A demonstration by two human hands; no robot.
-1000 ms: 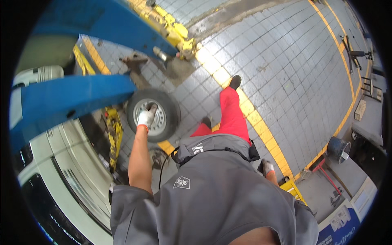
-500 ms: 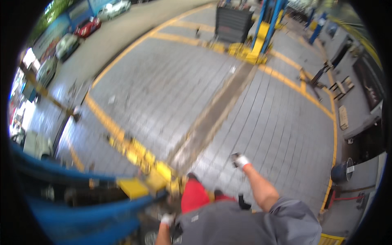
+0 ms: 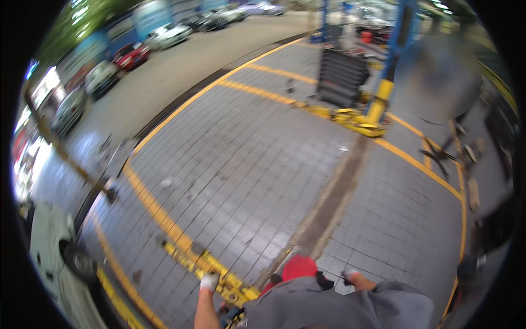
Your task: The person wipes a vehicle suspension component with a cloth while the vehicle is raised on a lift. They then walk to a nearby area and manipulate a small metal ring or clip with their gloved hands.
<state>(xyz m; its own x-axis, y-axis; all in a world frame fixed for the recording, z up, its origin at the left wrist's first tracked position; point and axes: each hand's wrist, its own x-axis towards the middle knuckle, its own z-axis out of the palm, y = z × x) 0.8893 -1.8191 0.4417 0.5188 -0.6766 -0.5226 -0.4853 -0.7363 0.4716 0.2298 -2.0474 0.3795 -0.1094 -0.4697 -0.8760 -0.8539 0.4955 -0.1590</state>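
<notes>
Showing unclear grips, left hand (image 3: 209,281) and right hand (image 3: 349,273) hang; a yellow lift arm (image 3: 232,285) obstructs the floor (image 3: 235,181).

White glare far left, sheen on floor (image 3: 263,164), soft blur, dark fisheye rim

Car repair workshop, open onto a road

A grey tiled floor (image 3: 246,159) is marked into bays by yellow lines (image 3: 149,204). A blue lift post (image 3: 403,35) rises at the far end, with yellow lift arms (image 3: 355,122) low at its foot and a dark ridged cabinet (image 3: 342,77) beside it. A pale vehicle (image 3: 52,238) stands at the lower left. Beyond the floor's edge, a road (image 3: 230,41) runs past parked cars (image 3: 167,36), 1 of them red.
</notes>
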